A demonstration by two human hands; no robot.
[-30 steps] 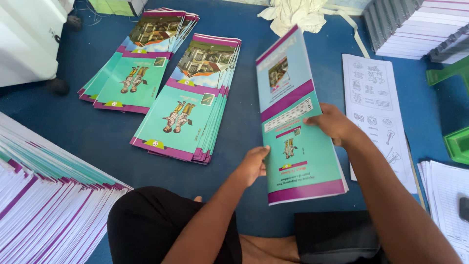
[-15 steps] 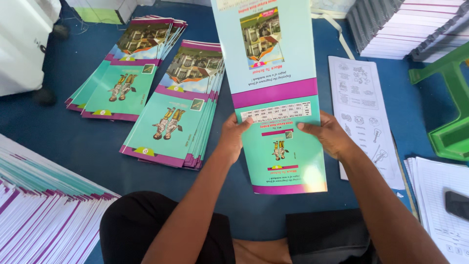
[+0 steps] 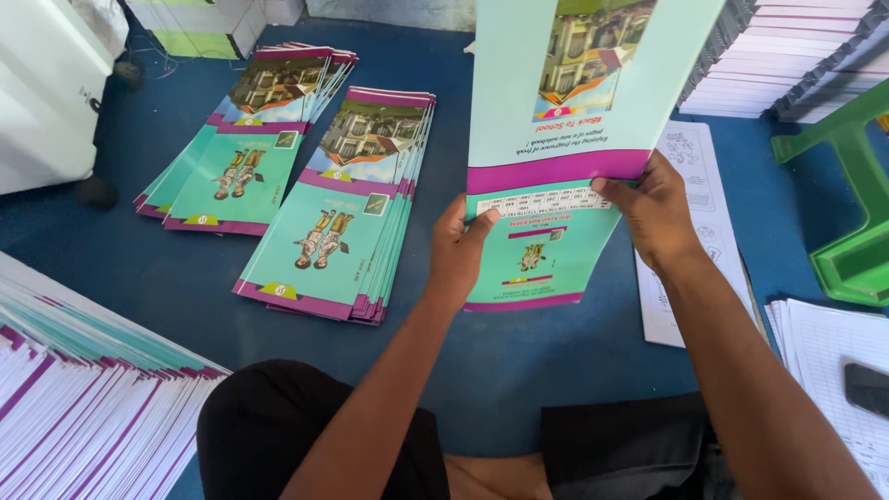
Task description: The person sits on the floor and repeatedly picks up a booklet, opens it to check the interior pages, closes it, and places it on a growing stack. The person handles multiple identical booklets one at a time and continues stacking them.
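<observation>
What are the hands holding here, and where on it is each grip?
Both hold one teal and purple cover sheet: left hand at its left edge, right hand at its right edge, near the purple band.

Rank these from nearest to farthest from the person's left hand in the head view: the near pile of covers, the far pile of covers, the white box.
From the left hand:
1. Near pile of covers, just to its left.
2. Far pile of covers, farther left and up.
3. White box, at the far left edge.

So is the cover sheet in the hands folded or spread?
Spread: the cover sheet is held open, both panels showing, left hand and right hand at its middle band.
</observation>
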